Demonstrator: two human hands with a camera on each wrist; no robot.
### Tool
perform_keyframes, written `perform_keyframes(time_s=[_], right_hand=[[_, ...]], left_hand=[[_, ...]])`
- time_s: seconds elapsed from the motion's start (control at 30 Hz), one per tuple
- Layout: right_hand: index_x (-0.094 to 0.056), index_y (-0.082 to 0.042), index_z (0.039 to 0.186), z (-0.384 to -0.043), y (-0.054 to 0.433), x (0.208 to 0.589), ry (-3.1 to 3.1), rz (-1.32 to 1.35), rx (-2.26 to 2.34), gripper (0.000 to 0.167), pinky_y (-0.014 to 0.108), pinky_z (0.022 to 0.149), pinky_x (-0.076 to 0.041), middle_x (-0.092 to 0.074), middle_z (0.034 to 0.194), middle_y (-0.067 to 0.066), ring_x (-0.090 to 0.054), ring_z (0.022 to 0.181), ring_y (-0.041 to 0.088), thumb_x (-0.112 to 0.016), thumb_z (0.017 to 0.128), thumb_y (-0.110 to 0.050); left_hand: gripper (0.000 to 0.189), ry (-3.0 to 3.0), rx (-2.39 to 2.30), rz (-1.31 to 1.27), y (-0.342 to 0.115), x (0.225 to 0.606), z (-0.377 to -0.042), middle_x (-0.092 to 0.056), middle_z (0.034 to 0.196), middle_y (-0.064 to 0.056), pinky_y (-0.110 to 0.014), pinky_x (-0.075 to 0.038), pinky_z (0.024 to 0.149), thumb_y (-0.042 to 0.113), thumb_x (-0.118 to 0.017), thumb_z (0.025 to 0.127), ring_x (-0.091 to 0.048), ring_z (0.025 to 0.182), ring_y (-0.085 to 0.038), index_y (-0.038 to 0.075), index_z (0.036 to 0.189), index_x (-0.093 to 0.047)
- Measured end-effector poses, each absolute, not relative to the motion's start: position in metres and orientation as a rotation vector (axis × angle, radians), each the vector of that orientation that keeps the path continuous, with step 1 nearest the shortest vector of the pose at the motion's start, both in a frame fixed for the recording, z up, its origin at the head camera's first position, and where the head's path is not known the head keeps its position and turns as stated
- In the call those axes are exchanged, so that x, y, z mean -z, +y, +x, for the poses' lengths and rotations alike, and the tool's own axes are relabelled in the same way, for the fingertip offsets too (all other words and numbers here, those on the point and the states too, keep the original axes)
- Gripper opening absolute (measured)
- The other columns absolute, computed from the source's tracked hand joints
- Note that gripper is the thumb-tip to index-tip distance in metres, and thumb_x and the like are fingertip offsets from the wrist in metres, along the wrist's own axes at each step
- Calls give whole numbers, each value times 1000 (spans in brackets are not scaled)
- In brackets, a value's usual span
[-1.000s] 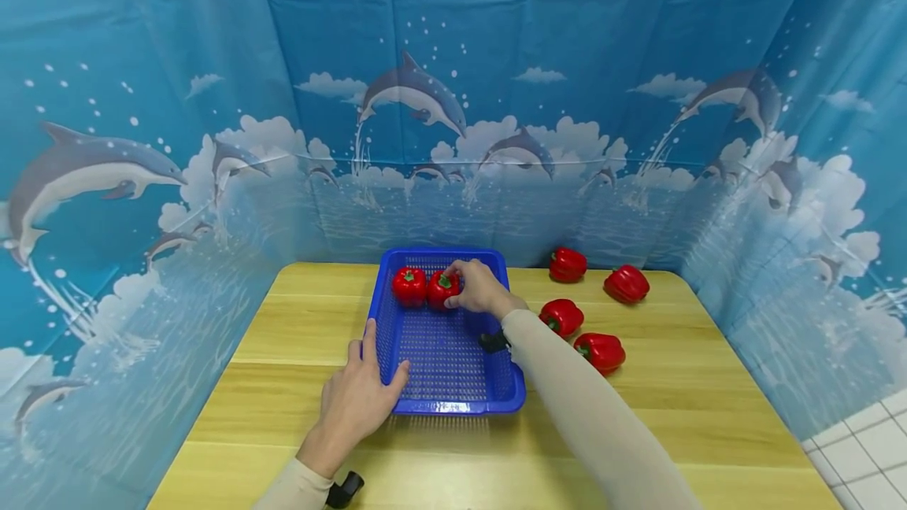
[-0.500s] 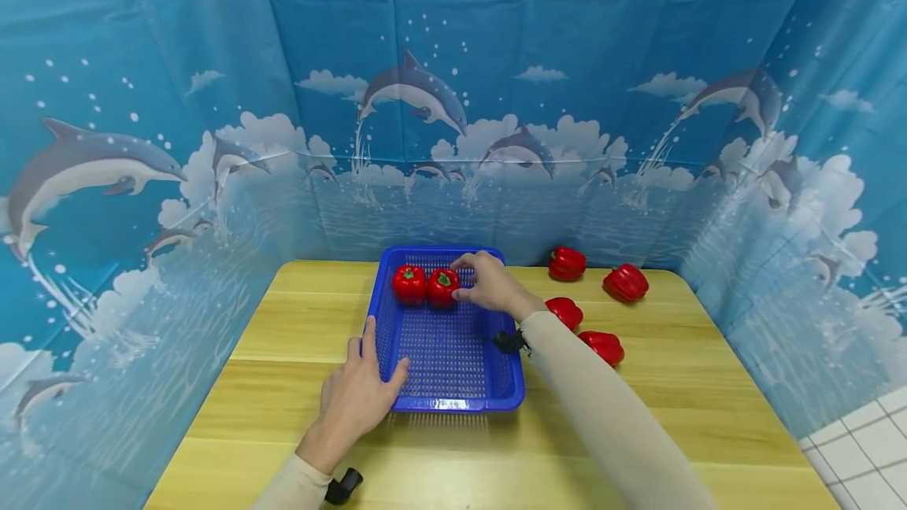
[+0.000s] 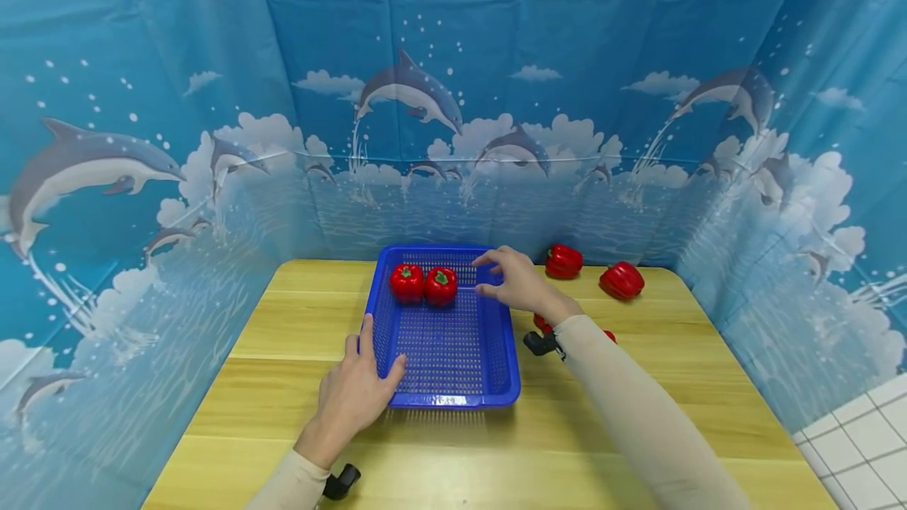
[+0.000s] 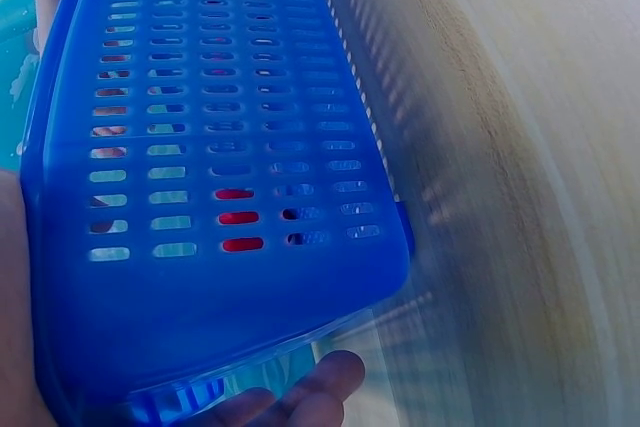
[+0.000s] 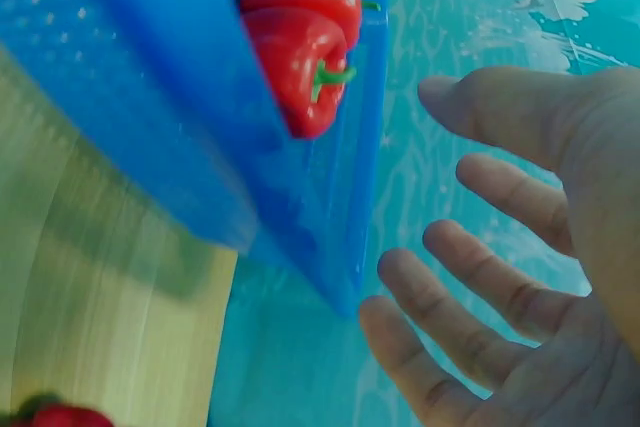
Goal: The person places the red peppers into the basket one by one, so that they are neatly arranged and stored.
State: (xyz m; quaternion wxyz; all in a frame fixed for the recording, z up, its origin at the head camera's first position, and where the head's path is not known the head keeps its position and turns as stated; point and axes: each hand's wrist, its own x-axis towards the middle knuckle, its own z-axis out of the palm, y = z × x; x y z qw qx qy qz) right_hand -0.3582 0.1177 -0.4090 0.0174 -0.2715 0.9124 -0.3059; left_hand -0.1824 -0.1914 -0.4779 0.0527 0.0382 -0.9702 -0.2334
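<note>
In the head view, two red bell peppers (image 3: 407,284) sit side by side against the back left of a blue perforated plastic basket (image 3: 438,398). My left hand (image 3: 354,390) holds the basket's near-left corner, thumb over the rim and fingers along the outside. The left wrist view shows the slotted wall (image 4: 210,287) with fingertips (image 4: 340,375) beside its corner. Over the basket's right rim hovers my right hand (image 3: 520,282), fingers spread and holding nothing. The right wrist view shows its loosely bent fingers apart from a pepper with a green stem (image 5: 300,67).
Two more red peppers lie at the table's back right, one near the curtain (image 3: 564,260) and one farther right (image 3: 622,281). Others are mostly hidden by the right forearm, with a bit of red pepper (image 3: 542,323) showing. The wooden table (image 3: 680,408) meets dolphin-print curtains behind.
My right hand has let go of the right-hand pepper in the basket and drawn back to the right, over the rim. The left hand stays on the basket.
</note>
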Motion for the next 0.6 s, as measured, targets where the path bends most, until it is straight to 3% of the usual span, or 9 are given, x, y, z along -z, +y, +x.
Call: perform_keyframes(time_s=[0.27,0.6], right_hand=[[-75,-9,151,-355,155,410,2897,-852,920,50,65,113,-64,-68,155,22,-72,140,47,-88,106,-27],[-75,-15,152,-360,206,431,2878,-836,820,54,71,119,-57,-65,159,21,-64,144,48,-91,103,-32]], left_hand=[[106,-2950,702,121,-192,477,-182,-54,167,-34,-33,-48,52,61,-68,111,-58,65,-26,8,187,-17],[105,-2953,703,131,-192,478,-181,-52,170,-34,-37,-54,56,60,-69,112,-62,70,-30,7,187,-17]])
